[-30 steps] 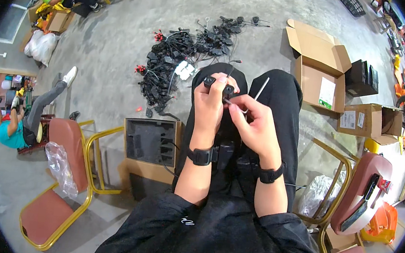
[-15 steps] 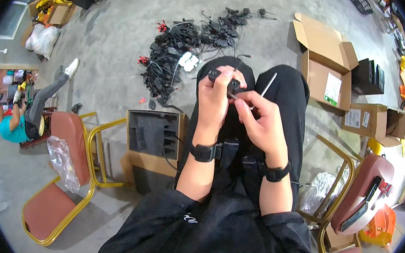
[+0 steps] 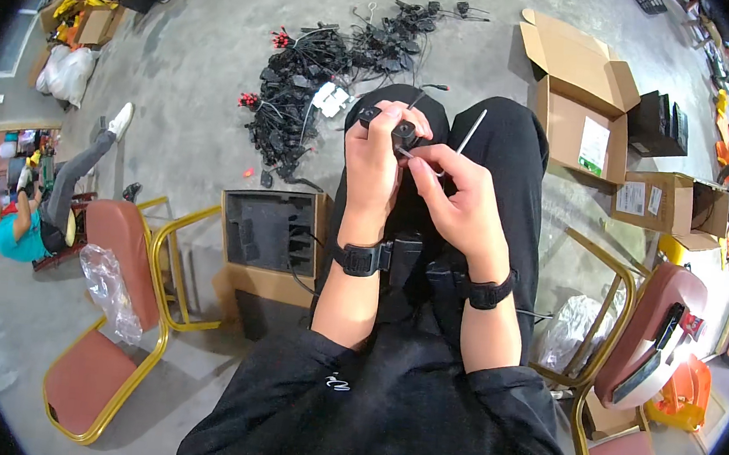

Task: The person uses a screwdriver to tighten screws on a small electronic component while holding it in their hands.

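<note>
Left hand closes around a small black part above the knees; the right hand pinches an L-shaped metal tool, its short end at the part. A foam-lined box sits beside the left leg, a heap of black cabled devices ahead of it. Padded chairs flank both sides. Bare concrete floor runs between the heap and an open carton.

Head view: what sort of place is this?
Probably a workshop or assembly area: a heap of black cabled parts and an open cardboard box lie on the grey, concrete-like floor, and the right hand holds a thin, bent metal tool.
</note>
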The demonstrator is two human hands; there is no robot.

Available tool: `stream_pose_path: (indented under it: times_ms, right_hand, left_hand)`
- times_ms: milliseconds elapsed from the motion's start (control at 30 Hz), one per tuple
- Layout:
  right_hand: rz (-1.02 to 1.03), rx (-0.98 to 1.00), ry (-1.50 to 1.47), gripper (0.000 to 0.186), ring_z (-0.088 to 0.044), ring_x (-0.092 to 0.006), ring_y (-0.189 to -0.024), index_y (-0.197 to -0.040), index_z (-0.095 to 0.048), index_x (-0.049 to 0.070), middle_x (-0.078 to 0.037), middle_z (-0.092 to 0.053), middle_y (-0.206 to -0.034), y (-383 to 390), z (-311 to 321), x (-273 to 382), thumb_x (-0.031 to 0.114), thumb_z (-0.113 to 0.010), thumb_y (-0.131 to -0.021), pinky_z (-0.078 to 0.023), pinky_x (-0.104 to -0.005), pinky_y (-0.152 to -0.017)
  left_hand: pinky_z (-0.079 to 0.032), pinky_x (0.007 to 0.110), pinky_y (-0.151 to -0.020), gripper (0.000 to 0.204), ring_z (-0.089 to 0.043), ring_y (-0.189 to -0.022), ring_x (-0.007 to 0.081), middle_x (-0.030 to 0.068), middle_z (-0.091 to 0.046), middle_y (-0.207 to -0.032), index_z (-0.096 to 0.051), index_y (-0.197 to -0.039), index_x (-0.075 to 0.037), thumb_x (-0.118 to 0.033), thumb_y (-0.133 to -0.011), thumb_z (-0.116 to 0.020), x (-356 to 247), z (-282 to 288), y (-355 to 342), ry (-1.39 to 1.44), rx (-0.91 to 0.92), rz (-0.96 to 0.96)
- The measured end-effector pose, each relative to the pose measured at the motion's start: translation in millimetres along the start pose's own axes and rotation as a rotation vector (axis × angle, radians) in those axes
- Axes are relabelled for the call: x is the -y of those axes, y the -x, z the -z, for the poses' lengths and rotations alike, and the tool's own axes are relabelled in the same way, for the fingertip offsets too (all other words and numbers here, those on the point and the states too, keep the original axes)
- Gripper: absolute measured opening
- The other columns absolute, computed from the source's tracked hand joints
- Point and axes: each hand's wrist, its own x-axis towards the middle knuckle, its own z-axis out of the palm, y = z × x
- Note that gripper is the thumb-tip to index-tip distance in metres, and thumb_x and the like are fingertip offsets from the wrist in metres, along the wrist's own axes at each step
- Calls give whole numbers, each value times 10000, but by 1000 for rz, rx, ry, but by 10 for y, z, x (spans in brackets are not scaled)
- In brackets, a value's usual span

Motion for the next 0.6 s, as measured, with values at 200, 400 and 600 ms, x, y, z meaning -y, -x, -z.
stream_pose_path:
  times_ms: [200, 400, 600]
  right_hand:
    - [136, -29, 166, 127, -614, -236, -660, -917, -612, -13, -139, -628, -778, 75, 2, 18, 90, -597, -844, -477, -305, -602]
    - [-119, 38, -12, 139, -607, -243, -624, -931, -602, -16, -163, -610, -737, 50, -5, 4, 105, -570, -871, -467, -308, -580]
    - [2, -8, 69, 142, -613, -282, -624, -923, -606, -8, -175, -596, -704, 28, -3, 22, 120, -563, -879, -473, -326, -575]
  left_hand:
    - [-415, 339, -714, 279, -479, -704, 202, 78, -472, -694, -472, -658, -16, -205, -864, -462, -27, -26, 78, -86, 4, 43]
    - [-413, 349, -731, 280, -468, -714, 221, 94, -439, -695, -432, -676, -16, -210, -877, -412, -27, -4, 40, -45, 19, 71]
    - [-425, 312, -710, 256, -527, -731, 207, 99, -515, -704, -488, -692, 0, -179, -871, -451, -65, -18, -11, 4, 10, 50]
